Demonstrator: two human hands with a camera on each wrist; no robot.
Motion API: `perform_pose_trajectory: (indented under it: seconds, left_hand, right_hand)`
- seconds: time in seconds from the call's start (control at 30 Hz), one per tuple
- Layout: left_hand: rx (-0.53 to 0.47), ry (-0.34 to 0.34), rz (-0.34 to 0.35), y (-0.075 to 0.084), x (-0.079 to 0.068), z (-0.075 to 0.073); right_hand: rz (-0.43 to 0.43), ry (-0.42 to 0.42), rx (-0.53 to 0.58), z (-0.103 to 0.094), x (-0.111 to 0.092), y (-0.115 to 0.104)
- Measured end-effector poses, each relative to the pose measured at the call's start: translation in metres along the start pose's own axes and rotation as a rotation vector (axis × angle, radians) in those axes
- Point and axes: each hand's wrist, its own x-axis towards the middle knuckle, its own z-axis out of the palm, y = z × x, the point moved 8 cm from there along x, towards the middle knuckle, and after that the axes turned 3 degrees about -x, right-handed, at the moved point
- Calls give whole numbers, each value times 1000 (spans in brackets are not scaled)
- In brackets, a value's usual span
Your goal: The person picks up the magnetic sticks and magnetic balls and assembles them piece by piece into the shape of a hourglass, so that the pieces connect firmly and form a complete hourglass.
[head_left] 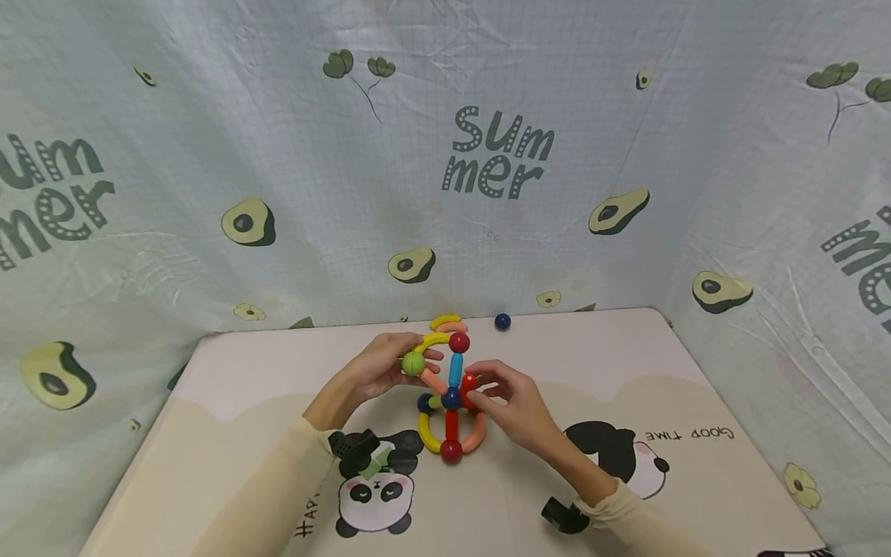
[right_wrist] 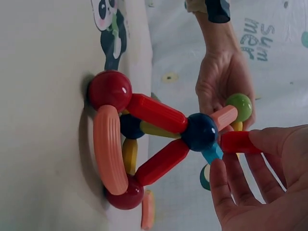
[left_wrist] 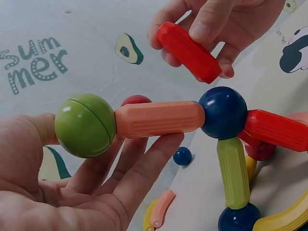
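Note:
A magnetic ball-and-rod structure stands on the table, its hub a navy ball [right_wrist: 199, 132]. Red rods [right_wrist: 162, 162] and a yellow-green rod [left_wrist: 233, 173] slope down from it to the base. An orange rod [left_wrist: 161, 119] runs from the hub to a green ball [left_wrist: 85, 125]; a light blue rod [head_left: 455, 370] rises to a red ball [head_left: 459, 343]. My left hand [head_left: 379, 365] supports the green ball's side, extended fingers touching the orange rod. With thumb and fingers, my right hand [head_left: 515, 402] pinches a loose red rod [left_wrist: 188, 52] close to the hub.
Toward the back of the table lie a loose navy ball [head_left: 503, 322] and curved yellow [head_left: 445, 319] and orange [head_left: 452, 328] rods. A printed cloth [head_left: 334, 193] hangs behind and at the sides. Panda and dog prints decorate the tabletop [head_left: 244, 441].

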Motion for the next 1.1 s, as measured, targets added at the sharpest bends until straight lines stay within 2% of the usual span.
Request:
perform_pose_trajectory:
  seconds: [0.37,0.8,0.9,1.0,1.1]
  left_hand:
    - [-29,-35,18,1,-4,5]
    - [-6,-6,46,6,-7,5]
    - [36,34,58,9,-7,3]
    - [138,94,67,14,-7,-2]
    - [236,125,66,20,-7,-5]
  right_hand:
    - [2,1,2,10,3,-4]
    - [-5,6,-18,10,3,-2]
    - [2,5,-19,11,3,-2]
    - [4,3,-19,11,2,-2]
    - [0,4,-19,11,2,-1]
